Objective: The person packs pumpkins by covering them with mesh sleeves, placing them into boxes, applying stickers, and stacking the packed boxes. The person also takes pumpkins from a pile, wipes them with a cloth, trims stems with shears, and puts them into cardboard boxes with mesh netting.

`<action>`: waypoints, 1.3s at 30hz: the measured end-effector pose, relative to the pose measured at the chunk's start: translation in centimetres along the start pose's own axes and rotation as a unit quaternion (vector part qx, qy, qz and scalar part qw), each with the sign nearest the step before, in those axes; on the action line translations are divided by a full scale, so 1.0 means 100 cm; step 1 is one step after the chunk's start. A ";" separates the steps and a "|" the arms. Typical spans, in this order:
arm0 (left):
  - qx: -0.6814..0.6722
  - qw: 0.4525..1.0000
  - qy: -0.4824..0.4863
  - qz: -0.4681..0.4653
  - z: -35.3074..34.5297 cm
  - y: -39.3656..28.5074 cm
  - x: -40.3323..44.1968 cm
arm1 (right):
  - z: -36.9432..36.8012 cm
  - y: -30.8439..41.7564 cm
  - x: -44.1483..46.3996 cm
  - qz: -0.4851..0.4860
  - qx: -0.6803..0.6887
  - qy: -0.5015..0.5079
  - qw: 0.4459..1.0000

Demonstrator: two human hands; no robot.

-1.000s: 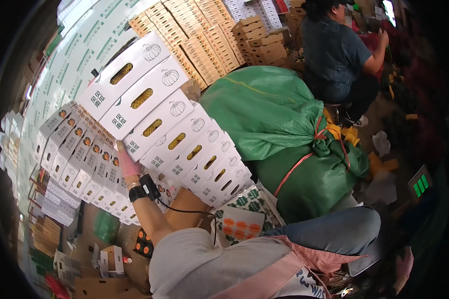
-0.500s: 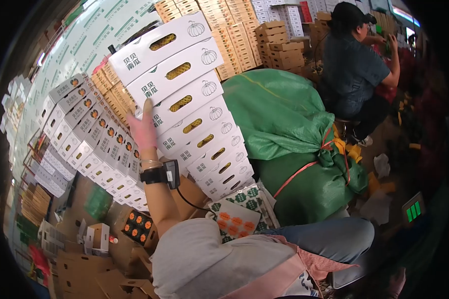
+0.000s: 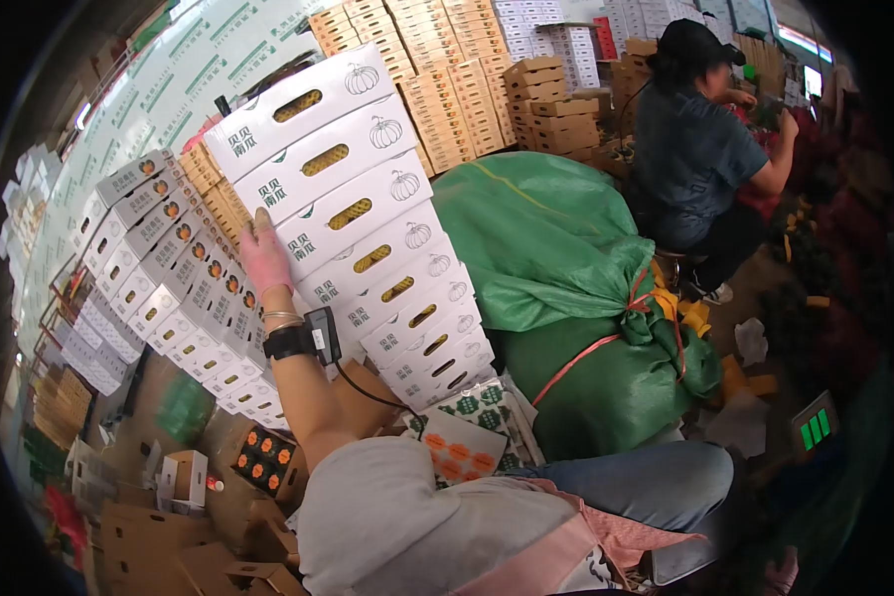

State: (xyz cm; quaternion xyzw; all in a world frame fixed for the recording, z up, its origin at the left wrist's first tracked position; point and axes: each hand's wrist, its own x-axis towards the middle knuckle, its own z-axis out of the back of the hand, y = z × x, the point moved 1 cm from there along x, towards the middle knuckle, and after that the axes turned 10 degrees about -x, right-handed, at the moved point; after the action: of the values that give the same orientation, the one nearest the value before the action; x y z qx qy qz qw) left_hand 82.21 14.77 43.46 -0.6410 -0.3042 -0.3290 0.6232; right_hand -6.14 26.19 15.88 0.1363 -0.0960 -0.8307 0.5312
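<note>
In the head view, a tall stack of white cartons (image 3: 348, 216) leans up in front of me. Each carton has green lettering, a pumpkin drawing and an oval hand hole with yellow netting behind it. My left hand (image 3: 265, 260), in a pink glove, rests at the left edge of the stack. Its fingers look stretched out rather than wrapped round anything, though part of them is hidden. My right hand (image 3: 782, 573) shows only dimly at the bottom right corner, away from the cartons, and its fingers are unclear.
Large green sacks (image 3: 546, 238) tied with red string lie right of the stack. Another stack of printed cartons (image 3: 184, 268) stands left. Sticker sheets (image 3: 464, 444) lie near my lap. A co-worker (image 3: 695, 149) sits at the upper right. Brown boxes (image 3: 159, 541) lie lower left.
The stack and surroundings have shifted slightly left in view. My left hand has slid from the cartons' front corner to their left edge. The co-worker's hands have lowered.
</note>
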 end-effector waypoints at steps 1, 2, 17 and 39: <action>0.052 0.997 -0.015 -0.055 -0.002 -0.011 0.001 | 0.004 0.007 -0.002 0.018 -0.052 -0.012 0.998; 0.102 0.988 -0.030 -0.109 -0.006 -0.025 0.002 | 0.009 0.014 -0.005 0.036 -0.104 -0.024 0.994; 0.371 0.814 0.209 -0.396 -0.062 -0.096 0.048 | -0.048 -0.102 0.048 0.067 -0.122 -0.071 0.988; 0.575 0.732 0.289 -0.222 -0.055 -0.155 0.030 | -0.055 -0.143 0.032 0.154 -0.120 -0.347 0.917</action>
State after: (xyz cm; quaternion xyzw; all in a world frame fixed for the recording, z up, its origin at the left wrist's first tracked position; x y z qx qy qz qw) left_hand 71.40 9.81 55.19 0.0516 -0.3739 -0.3899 0.8399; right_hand -17.83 29.18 5.98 -0.2419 -0.1940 -0.7389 0.5982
